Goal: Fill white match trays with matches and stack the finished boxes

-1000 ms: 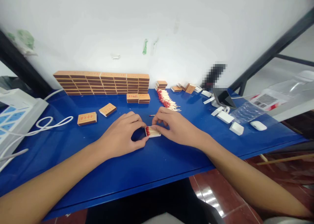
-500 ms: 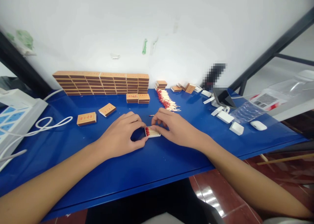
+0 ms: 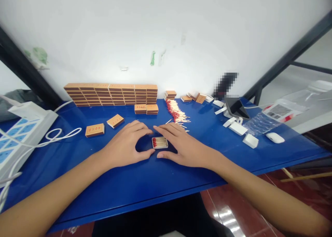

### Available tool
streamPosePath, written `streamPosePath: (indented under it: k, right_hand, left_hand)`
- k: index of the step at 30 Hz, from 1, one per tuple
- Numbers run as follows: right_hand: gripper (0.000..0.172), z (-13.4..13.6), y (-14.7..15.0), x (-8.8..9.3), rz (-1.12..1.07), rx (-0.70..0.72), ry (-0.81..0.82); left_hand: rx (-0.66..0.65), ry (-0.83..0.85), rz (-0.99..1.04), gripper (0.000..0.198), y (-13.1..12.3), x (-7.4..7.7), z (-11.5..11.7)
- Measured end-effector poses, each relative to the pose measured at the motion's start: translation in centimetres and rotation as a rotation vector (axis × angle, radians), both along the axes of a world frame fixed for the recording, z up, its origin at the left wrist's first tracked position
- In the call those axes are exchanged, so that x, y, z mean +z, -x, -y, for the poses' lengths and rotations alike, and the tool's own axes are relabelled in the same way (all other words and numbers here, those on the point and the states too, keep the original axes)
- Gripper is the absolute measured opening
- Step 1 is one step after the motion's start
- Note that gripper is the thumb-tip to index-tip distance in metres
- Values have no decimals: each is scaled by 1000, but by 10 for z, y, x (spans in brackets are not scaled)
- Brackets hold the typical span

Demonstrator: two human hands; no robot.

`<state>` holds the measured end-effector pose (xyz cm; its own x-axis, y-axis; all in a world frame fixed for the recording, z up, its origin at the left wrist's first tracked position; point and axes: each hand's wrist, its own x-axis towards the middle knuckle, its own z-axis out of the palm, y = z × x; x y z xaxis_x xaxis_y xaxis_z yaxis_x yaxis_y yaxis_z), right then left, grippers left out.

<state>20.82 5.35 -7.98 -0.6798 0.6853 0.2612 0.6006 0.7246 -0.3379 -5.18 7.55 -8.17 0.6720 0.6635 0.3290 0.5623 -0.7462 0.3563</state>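
Blue tabletop [image 3: 145, 188] bears, at near centre, an open white cardboard tray [image 3: 160, 147] of red-headed wooden matches [image 3: 162, 142] between the left hand [image 3: 128, 143] and right hand [image 3: 185, 144], both spread wide and gripping nothing, apparently at the match-tidying step, the next move calling for a light, level touch.

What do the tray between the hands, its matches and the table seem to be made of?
Tray: probably white cardboard, matte, judging by its thin, plain walls. Matches: likely pale wood, unpolished, with red heads. Table: glossy blue, reflecting light; painted metal or laminate, I cannot tell which.
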Motion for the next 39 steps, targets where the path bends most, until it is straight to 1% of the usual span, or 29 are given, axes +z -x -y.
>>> streamPosePath:
  k: [2,3,5,6,8,9,10,11,12,14,17,19,20,22,25,29,33,39]
  right_hand:
    - [70,1,2,-5,0,-24,-31]
    - [64,1,3,-7,-11,-31,-37]
    - [50,1,3,-11,-39,-37,-39]
    - [43,0,3,-13,-55,-42,-38]
    - [33,-2,2,-14,-85,-50,-29]
    - [30,-3,1,-15,-101,-56,-19]
    - [29,-5,1,-15,-117,-62,-7]
    - [28,-6,0,-14,-134,-69,4]
    - [27,-7,0,-13,-153,-78,11]
    - [25,-10,1,-11,-191,-116,22]
    - [25,-12,3,-7,-231,-188,49]
    - [24,-14,4,-6,-253,-216,67]
    - [23,-14,5,-6,-266,-220,69]
    - [22,-15,5,-7,-294,-221,60]
    - [21,-16,6,-9,-325,-214,31]
    - [21,-16,7,-10,-339,-187,8]
    - [21,-15,7,-10,-342,-144,5]
    - [26,-17,4,-14,-339,-59,-23]
  left_hand:
    - [43,21,-22,59,6,10,-6]
    - [88,21,-35,62,11,16,-11]
    - [214,-39,-90,57,24,26,-24]
    - [292,-102,-145,56,32,30,-31]
    - [472,-206,-267,56,49,33,-45]
    - [535,-214,-325,55,57,34,-51]
    - [559,-180,-389,54,64,33,-56]
    - [542,-121,-442,52,69,32,-59]
    - [530,-97,-451,48,73,31,-61]
    - [490,-78,-404,43,72,30,-60]
    - [366,-64,-209,47,55,32,-47]
    - [244,2,-81,45,40,33,-34]
    - [197,32,-53,45,34,32,-29]
    - [164,32,-30,43,23,28,-20]
    - [94,29,7,38,17,20,-16]
    - [74,-10,3,38,16,12,-15]
    - [77,-18,-12,39,14,12,-14]
    - [42,-13,25,34,14,11,-14]
